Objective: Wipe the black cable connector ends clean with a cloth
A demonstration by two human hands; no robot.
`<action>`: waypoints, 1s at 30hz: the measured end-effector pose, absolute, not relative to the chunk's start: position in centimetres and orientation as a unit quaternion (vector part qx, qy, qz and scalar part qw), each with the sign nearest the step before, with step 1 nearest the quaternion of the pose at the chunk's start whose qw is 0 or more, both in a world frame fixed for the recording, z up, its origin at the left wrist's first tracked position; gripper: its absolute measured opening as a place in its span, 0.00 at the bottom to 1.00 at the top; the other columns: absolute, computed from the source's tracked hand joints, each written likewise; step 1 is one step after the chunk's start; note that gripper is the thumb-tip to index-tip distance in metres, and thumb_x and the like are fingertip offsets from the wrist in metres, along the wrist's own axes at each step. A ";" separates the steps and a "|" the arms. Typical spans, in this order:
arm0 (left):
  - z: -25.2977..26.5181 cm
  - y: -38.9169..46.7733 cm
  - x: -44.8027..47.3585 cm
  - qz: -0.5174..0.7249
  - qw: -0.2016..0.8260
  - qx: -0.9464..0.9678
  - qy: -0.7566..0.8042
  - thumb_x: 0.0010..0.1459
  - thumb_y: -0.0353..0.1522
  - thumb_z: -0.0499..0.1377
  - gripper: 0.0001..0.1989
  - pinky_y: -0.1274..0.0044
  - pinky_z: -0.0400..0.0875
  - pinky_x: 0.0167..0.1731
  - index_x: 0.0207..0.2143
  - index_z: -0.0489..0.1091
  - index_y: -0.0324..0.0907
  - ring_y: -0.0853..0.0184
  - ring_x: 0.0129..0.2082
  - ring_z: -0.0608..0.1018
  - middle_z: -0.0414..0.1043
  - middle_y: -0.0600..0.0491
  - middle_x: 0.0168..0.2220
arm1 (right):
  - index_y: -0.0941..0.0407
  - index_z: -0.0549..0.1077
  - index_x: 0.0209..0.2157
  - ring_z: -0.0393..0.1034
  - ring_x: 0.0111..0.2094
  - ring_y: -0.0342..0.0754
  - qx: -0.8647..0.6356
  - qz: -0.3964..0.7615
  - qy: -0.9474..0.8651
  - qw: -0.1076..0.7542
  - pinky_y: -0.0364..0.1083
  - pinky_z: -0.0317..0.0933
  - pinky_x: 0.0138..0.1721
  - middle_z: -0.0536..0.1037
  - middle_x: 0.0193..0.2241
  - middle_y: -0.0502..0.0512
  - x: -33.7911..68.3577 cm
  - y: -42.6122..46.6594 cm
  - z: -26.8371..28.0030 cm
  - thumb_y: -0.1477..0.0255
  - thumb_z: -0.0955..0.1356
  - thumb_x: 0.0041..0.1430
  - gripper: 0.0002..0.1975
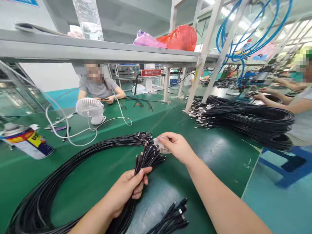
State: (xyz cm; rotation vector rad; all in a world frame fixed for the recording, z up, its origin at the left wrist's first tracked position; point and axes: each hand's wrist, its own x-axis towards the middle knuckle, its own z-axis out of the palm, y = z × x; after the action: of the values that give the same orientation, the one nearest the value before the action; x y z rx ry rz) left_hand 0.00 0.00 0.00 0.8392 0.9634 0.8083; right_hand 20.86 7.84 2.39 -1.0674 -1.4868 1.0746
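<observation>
My left hand [135,184] is wrapped round a bundle of black cables [149,156] just below their connector ends, which fan out upward. With thumb and fingers closed, my right hand [177,147] pinches a crumpled white cloth or tissue [162,146] beside those connectors. Whether the cloth touches them is hard to make out. A long loop of black cables [70,167] curves over the green table on the left, its connector ends lying just behind the held bundle. Another cluster of cable ends [172,216] lies at the near edge of view.
A large pile of coiled cables [243,118] lies at the right. On the left are a spray can [29,141] and a white fan [90,109] with a looping white cord. A metal shelf [109,53] spans overhead. One person sits opposite; another works at the right.
</observation>
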 end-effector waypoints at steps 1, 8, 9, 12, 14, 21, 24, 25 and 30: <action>0.0 -0.1 0.0 0.361 0.730 0.383 0.435 0.45 0.49 0.68 0.27 0.78 0.42 0.19 0.40 0.76 0.37 0.80 0.16 0.53 0.63 0.59 0.24 | 0.59 0.77 0.34 0.65 0.29 0.45 -0.421 0.446 -0.621 0.488 0.44 0.59 0.29 0.76 0.30 0.56 20.8 7.6 2.5 0.58 0.69 0.55 0.17; -0.1 -0.3 0.1 0.350 0.739 0.382 0.430 0.46 0.51 0.66 0.28 0.78 0.41 0.19 0.39 0.77 0.36 0.81 0.16 0.53 0.62 0.59 0.23 | 0.59 0.78 0.35 0.70 0.36 0.47 -0.296 0.547 -0.667 0.411 0.46 0.65 0.37 0.78 0.37 0.59 19.9 6.1 3.2 0.54 0.68 0.57 0.21; -0.1 -0.3 0.1 0.351 0.739 0.381 0.430 0.46 0.51 0.66 0.28 0.78 0.40 0.19 0.39 0.77 0.36 0.81 0.16 0.53 0.63 0.59 0.23 | 0.59 0.78 0.34 0.71 0.36 0.47 -0.287 0.555 -0.668 0.404 0.46 0.65 0.38 0.78 0.37 0.59 19.8 6.1 3.2 0.54 0.68 0.57 0.21; 0.0 -0.3 0.1 0.349 0.738 0.381 0.433 0.46 0.50 0.67 0.28 0.78 0.40 0.18 0.39 0.77 0.36 0.81 0.15 0.54 0.63 0.58 0.23 | 0.59 0.78 0.33 0.72 0.36 0.46 -0.285 0.570 -0.656 0.406 0.46 0.65 0.39 0.79 0.36 0.59 20.0 6.4 3.0 0.51 0.66 0.58 0.24; 0.1 -0.3 0.1 0.349 0.739 0.380 0.433 0.45 0.50 0.67 0.27 0.78 0.40 0.18 0.39 0.77 0.36 0.81 0.15 0.54 0.63 0.58 0.23 | 0.59 0.78 0.35 0.72 0.33 0.45 -0.303 0.578 -0.642 0.403 0.45 0.65 0.37 0.79 0.33 0.57 20.1 6.6 2.7 0.53 0.66 0.58 0.23; 0.1 -0.3 0.2 0.347 0.740 0.381 0.431 0.45 0.49 0.68 0.26 0.79 0.41 0.18 0.37 0.78 0.37 0.81 0.15 0.54 0.63 0.58 0.23 | 0.60 0.75 0.33 0.73 0.30 0.44 -0.308 0.625 -0.619 0.361 0.44 0.67 0.33 0.78 0.29 0.54 19.6 6.8 1.8 0.63 0.77 0.44 0.18; -0.1 -0.2 0.2 0.350 0.743 0.380 0.426 0.45 0.49 0.68 0.26 0.79 0.41 0.18 0.37 0.78 0.37 0.81 0.15 0.54 0.64 0.58 0.22 | 0.61 0.73 0.30 0.74 0.27 0.47 -0.309 0.646 -0.600 0.356 0.47 0.68 0.31 0.78 0.25 0.54 19.4 6.7 1.7 0.60 0.76 0.43 0.20; -0.2 -0.2 0.2 0.352 0.743 0.379 0.425 0.45 0.50 0.68 0.26 0.79 0.41 0.18 0.37 0.78 0.37 0.81 0.15 0.54 0.64 0.58 0.22 | 0.61 0.73 0.30 0.74 0.26 0.47 -0.310 0.647 -0.600 0.353 0.48 0.69 0.31 0.77 0.24 0.54 19.4 6.7 1.8 0.58 0.76 0.44 0.20; 0.0 -0.2 0.3 0.351 0.742 0.377 0.430 0.43 0.50 0.68 0.27 0.79 0.41 0.18 0.37 0.78 0.37 0.81 0.15 0.54 0.64 0.58 0.22 | 0.61 0.74 0.32 0.71 0.25 0.43 -0.324 0.600 -0.643 0.350 0.44 0.65 0.28 0.77 0.25 0.54 19.6 6.6 2.3 0.54 0.71 0.51 0.22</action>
State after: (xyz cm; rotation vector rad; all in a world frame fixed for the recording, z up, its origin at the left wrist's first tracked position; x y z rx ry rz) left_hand 0.26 -0.16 -0.04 0.8259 0.9421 0.7698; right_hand 19.64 6.64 2.28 -0.8391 -1.6644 1.5528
